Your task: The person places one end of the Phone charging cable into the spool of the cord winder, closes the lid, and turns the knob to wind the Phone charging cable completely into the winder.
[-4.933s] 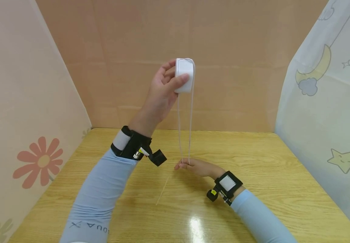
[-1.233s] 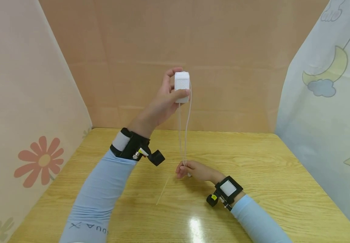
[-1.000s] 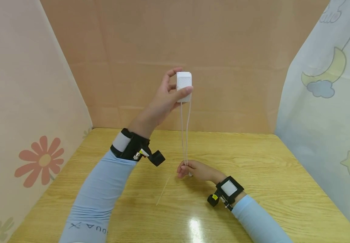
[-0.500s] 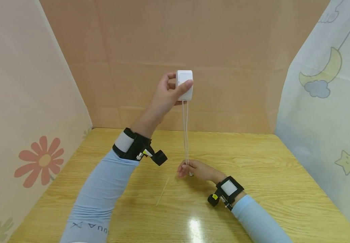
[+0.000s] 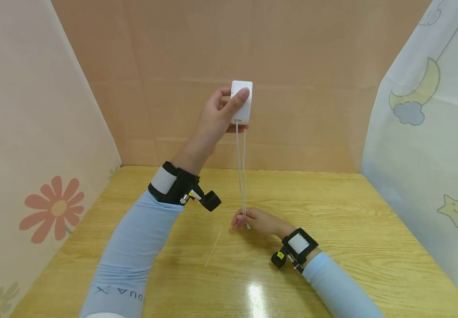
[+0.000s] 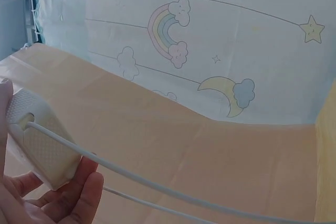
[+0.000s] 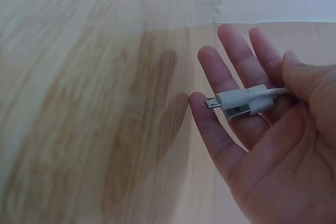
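At the far left stands a pale panel printed with a red flower [image 5: 51, 210], bordering the wooden bench [image 5: 332, 207]. Next comes the left hand [image 5: 217, 115], raised well above the bench, its grip closed around a white charger block [image 5: 242, 101], thumb laid across the front face and fingers behind it. In the left wrist view the block's dotted side [image 6: 39, 145] shows, with the white cable [image 6: 157, 187] leaving a slot in it. Two strands of that cable [image 5: 242, 172] hang straight down from the block to the right hand [image 5: 257, 221], which rests low on the bench directly under the block. Its grip pinches the cable's two plug ends [image 7: 239, 103] between thumb and palm, the other fingers [image 7: 231, 59] stretched out. Right of the block hangs a curtain with a moon and cloud [image 5: 414, 99].
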